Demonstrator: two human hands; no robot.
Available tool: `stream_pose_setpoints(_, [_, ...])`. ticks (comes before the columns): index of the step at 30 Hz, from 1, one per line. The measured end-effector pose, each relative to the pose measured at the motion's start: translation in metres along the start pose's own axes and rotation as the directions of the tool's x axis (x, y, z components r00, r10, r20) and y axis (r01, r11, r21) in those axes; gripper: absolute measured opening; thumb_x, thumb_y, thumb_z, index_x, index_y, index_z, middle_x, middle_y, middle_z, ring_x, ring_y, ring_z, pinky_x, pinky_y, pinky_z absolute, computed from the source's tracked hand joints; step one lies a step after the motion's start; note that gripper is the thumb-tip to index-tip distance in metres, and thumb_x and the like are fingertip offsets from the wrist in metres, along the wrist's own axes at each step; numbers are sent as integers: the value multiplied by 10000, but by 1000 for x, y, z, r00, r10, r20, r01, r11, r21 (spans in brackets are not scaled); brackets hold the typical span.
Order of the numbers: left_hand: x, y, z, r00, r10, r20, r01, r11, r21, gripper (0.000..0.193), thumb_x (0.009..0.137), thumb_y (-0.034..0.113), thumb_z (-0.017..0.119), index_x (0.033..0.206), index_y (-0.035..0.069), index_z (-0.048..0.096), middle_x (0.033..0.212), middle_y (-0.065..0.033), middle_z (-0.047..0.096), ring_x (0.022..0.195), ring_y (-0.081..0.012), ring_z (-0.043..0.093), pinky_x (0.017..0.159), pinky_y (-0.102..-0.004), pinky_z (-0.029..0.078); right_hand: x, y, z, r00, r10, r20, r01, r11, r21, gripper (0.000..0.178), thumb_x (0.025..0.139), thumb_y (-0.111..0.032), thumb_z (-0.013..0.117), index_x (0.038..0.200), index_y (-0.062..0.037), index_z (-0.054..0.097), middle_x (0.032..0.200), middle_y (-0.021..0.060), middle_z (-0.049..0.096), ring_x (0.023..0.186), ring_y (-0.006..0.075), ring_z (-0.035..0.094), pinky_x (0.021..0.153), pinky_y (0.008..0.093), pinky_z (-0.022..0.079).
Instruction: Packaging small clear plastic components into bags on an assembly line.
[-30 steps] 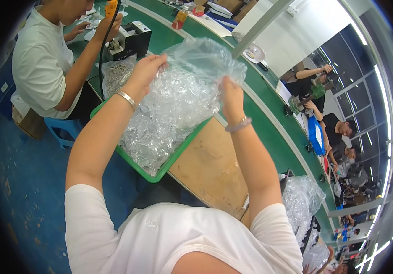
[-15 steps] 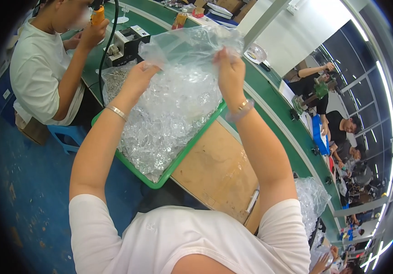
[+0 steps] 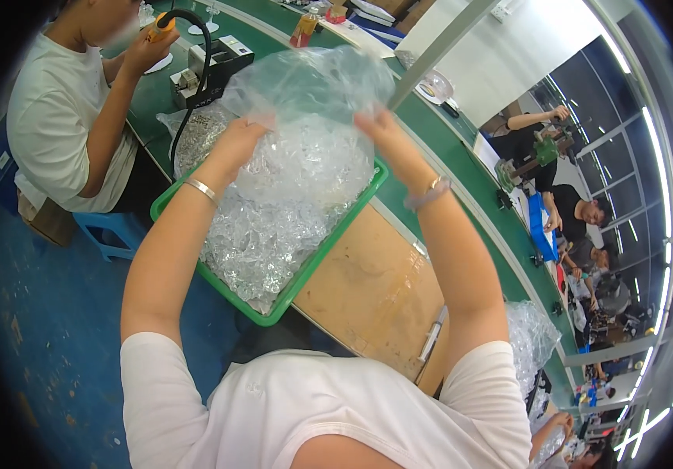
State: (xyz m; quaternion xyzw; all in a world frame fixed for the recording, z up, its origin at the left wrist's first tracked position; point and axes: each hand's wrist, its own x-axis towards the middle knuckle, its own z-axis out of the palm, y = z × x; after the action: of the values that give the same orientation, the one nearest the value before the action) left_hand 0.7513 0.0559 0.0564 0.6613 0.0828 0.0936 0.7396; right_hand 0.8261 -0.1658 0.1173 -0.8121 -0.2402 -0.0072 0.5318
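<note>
A large clear plastic bag stands raised in front of me, its mouth part lifted and see-through. My left hand pinches its left edge, and my right hand, a little blurred, closes on its right side. Below my hands, a green plastic tray holds a heap of small clear plastic pieces. The bag's lower part rests on that heap; whether pieces are inside the bag is hard to tell.
Right of the tray lies a brown board with a pen-like tool on it. Beyond it runs a green workbench. At the left a co-worker holds an orange-handled tool. Another bag of clear pieces sits by my right elbow.
My right hand has dropped lower and blurred. The bag's raised top has shifted left and puffed out wider. My left hand has moved slightly left and down.
</note>
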Motion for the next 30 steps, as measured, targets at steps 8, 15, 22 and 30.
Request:
stream_pose_setpoints(8, [19, 24, 15, 934, 174, 312, -228, 963, 146, 303, 822, 239, 561, 1050, 39, 569, 1014, -31, 583, 882, -114, 523, 794, -228, 388, -6, -17, 3, 974, -69, -218, -14, 934, -358, 433, 817, -368, 549, 754, 58, 597, 596, 134, 568, 548, 182, 531, 530, 330, 412])
stream_pose_setpoints(15, [31, 5, 5, 933, 345, 104, -355, 929, 106, 261, 810, 134, 538, 1042, 17, 562, 967, -39, 587, 891, -118, 527, 804, -236, 402, -4, -26, 7, 918, -335, -214, 206, 862, -464, 450, 848, -363, 484, 663, 40, 560, 524, 195, 492, 500, 328, 526, 487, 378, 388])
stream_pose_setpoints(22, [29, 23, 7, 696, 716, 51, -717, 697, -4, 169, 795, 26, 501, 927, -13, 600, 864, -76, 620, 742, -113, 573, 678, -233, 453, -4, -33, -9, 861, -416, -292, 347, 901, -261, 387, 881, -318, 461, 828, 31, 620, 561, 45, 564, 503, 109, 504, 517, 254, 415])
stream_pose_setpoints(30, [16, 39, 29, 802, 595, 51, -594, 804, -42, 201, 803, 21, 484, 983, -26, 560, 890, -44, 615, 771, -84, 556, 709, -214, 435, -2, -3, -24, 970, -166, -180, 146, 982, -117, 262, 875, -216, 489, 854, 17, 607, 680, 18, 585, 607, 85, 523, 529, 221, 399])
